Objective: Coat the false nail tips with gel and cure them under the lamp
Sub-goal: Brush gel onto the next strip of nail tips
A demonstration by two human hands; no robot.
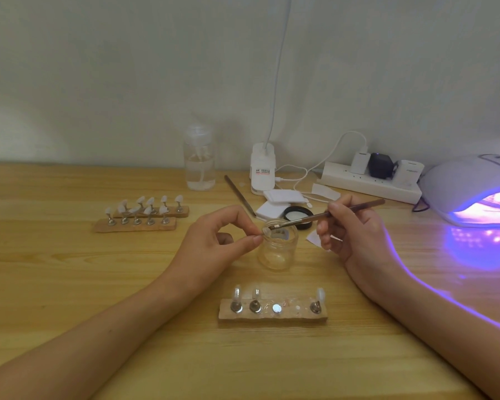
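Over the open gel jar [277,246], the left hand [214,246] pinches a nail tip [266,231]; the right hand [350,229] grips the brush [329,215] touching it. Thin, even strokes would serve best.

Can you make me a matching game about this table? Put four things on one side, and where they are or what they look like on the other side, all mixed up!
Things:
1. brush
2. nail tip
3. lamp
4. glass jar

Clues:
A. glows purple
B. held in the right hand
C. stands on the table between the two hands
D. pinched in the left hand

Right pairs: 1-B, 2-D, 3-A, 4-C
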